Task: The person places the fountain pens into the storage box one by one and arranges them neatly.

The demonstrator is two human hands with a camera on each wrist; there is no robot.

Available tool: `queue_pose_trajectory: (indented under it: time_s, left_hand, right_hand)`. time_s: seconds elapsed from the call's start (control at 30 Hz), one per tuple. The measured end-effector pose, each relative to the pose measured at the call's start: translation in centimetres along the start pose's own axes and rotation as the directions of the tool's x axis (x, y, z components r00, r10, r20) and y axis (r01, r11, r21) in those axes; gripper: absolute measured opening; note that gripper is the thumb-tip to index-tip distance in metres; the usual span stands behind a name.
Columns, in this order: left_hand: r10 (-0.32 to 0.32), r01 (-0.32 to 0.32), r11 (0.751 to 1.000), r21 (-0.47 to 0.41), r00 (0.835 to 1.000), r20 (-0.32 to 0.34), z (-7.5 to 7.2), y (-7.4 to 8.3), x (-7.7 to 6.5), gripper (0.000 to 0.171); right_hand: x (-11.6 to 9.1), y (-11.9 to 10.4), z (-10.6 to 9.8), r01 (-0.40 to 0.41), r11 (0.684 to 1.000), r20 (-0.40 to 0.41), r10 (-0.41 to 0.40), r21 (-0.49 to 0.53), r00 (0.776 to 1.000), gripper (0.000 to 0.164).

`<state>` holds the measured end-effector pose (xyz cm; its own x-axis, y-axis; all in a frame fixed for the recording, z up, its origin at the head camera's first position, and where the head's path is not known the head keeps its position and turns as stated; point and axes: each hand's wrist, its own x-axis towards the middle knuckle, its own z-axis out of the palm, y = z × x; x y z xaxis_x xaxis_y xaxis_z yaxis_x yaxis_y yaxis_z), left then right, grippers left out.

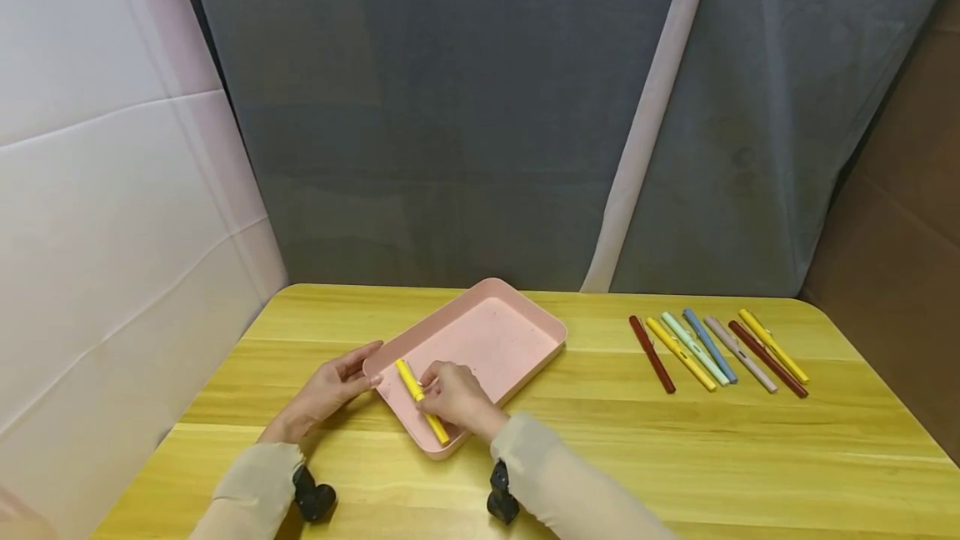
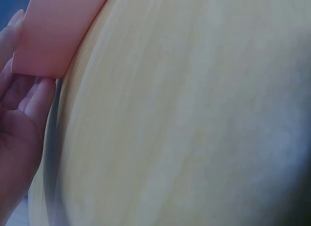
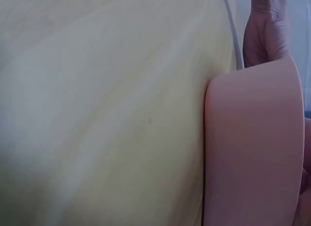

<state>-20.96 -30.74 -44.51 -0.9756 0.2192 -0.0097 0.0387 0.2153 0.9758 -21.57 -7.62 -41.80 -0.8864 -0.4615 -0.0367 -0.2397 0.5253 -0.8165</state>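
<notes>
A shallow pink tray lies at an angle on the wooden table. My left hand grips its left corner, the thumb over the rim and the fingers against the outer wall. In the left wrist view, that hand holds the tray wall from both sides. Inside the tray's near end is a yellow capped pen, slanting along the short wall. My right hand pinches the pen around its middle. In the right wrist view the tray's outer wall hides most of this hand.
To the right, several capped pens lie side by side in a slanted row, among them a dark red pen, a mint pen, a blue pen and a mauve pen. A grey curtain hangs behind the table.
</notes>
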Motion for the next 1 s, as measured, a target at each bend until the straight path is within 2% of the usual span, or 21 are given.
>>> queue_pose_trajectory:
  time_s: [0.2,0.57,1.0]
  left_hand:
    - [-0.018,0.018,1.0,0.023,1.0,-0.013,0.0,0.0,-0.1,0.068]
    - [0.006,-0.006,1.0,-0.007,1.0,-0.006,0.0,-0.2,0.0,0.069]
    - [0.041,-0.041,0.999,-0.021,0.999,0.004,-0.1,-0.4,0.1,0.067]
  right_hand:
    - [0.1,-0.4,0.5,-0.006,1.0,0.019,0.007,-0.026,1.0,0.019]
    - [0.2,-0.6,1.0,0.068,0.977,0.006,-0.068,-0.2,0.998,0.017]
    - [0.3,-0.9,1.6,0.084,0.967,0.019,-0.081,-0.241,0.996,0.016]
